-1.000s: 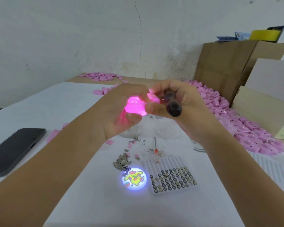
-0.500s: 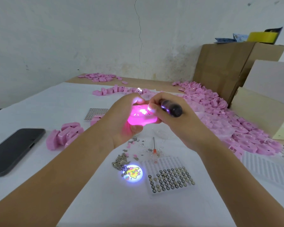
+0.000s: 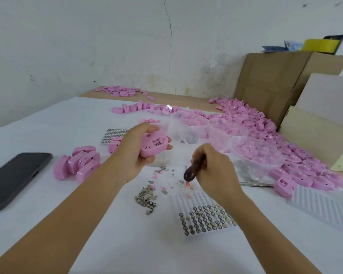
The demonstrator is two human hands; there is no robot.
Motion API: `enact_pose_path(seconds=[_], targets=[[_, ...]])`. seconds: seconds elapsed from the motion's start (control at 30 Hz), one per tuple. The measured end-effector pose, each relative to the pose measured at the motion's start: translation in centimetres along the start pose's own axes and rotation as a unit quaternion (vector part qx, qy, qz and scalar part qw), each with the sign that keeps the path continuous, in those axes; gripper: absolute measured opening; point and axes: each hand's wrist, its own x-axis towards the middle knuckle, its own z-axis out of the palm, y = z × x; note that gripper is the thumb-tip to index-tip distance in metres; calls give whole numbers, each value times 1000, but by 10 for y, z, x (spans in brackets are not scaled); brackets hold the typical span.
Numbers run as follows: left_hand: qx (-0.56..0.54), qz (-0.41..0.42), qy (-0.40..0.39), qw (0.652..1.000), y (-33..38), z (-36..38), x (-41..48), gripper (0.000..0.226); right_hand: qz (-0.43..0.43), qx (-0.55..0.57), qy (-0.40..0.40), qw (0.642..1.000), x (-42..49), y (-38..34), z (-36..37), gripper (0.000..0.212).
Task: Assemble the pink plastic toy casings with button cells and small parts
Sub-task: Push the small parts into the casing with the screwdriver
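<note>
Since the earlier frame the two hands have been drawn apart, and the pink casing point(image 3: 153, 146), lit then, is now dark; the picture it cast is gone from the white table point(image 3: 87, 224). The casing is gripped in the left hand point(image 3: 136, 155) with its ribbed open face tilted toward the camera. If that face is not yet fastened, a cell or small part could probably be shed by the tilt and lost among the loose metal parts point(image 3: 146, 196) below. A piece could likewise be flicked away by the dark-handled tool point(image 3: 194, 168), which is clasped in the right hand point(image 3: 216, 169) with its rounded lower end just above the scattered bits; its working tip cannot be made out. The casing is held clear of the table, fingers curled beneath and thumb over its far edge, well apart from the right hand and higher. The button-cell tray point(image 3: 206, 216) lies nearer the camera, and the finished casings point(image 3: 77, 165) stand to the left.
</note>
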Motion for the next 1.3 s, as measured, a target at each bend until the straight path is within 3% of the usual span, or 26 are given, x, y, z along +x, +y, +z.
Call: enact_pose_path(seconds=[0.1, 0.17, 0.33, 0.57, 0.9, 1.0, 1.17, 1.3], targets=[[10, 18, -32, 999, -17, -11, 4, 9, 17, -113, -165, 980, -2, 4, 14, 23], [8, 26, -61, 998, -34, -16, 5, 14, -1, -162, -212, 964, 0, 3, 26, 25], [-31, 58, -64, 996, -56, -25, 11, 24, 12, -198, -233, 952, 16, -4, 43, 20], [-73, 110, -38, 990, -42, -39, 23, 22, 46, -182, -250, 950, 34, -2, 44, 33], [-44, 194, 19, 980, -19, -50, 31, 28, -4, -102, -123, 987, 40, 2, 43, 24], [-11, 194, 33, 980, -10, -52, 34, 27, -44, -101, -120, 987, 41, 3, 44, 23], [8, 196, 28, 980, -6, -48, 38, 28, -187, 1, -149, 971, 43, -17, 63, 26], [4, 195, 8, 981, -9, -42, 38, 30, -238, -97, -248, 934, 58, -40, 106, 34]])
